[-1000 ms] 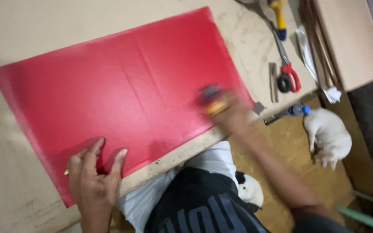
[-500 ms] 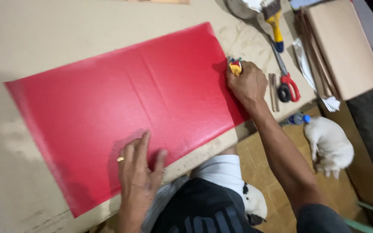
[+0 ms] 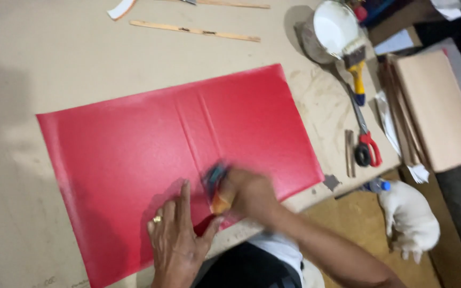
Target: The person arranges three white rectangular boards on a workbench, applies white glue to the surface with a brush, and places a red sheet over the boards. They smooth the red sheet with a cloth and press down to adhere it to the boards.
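My left hand [image 3: 176,242] lies open and flat, fingers spread, on the near edge of the red sheet [image 3: 150,160]. Just beside it at 3 o'clock, my right hand [image 3: 249,193] is closed around a small blurred tool [image 3: 217,186], pressed on the sheet. The sheet lies flat on the brown table [image 3: 54,64]. At 2 o'clock lie red-handled scissors [image 3: 366,146], farther off a yellow-handled brush [image 3: 356,66] and a white bowl [image 3: 334,26]
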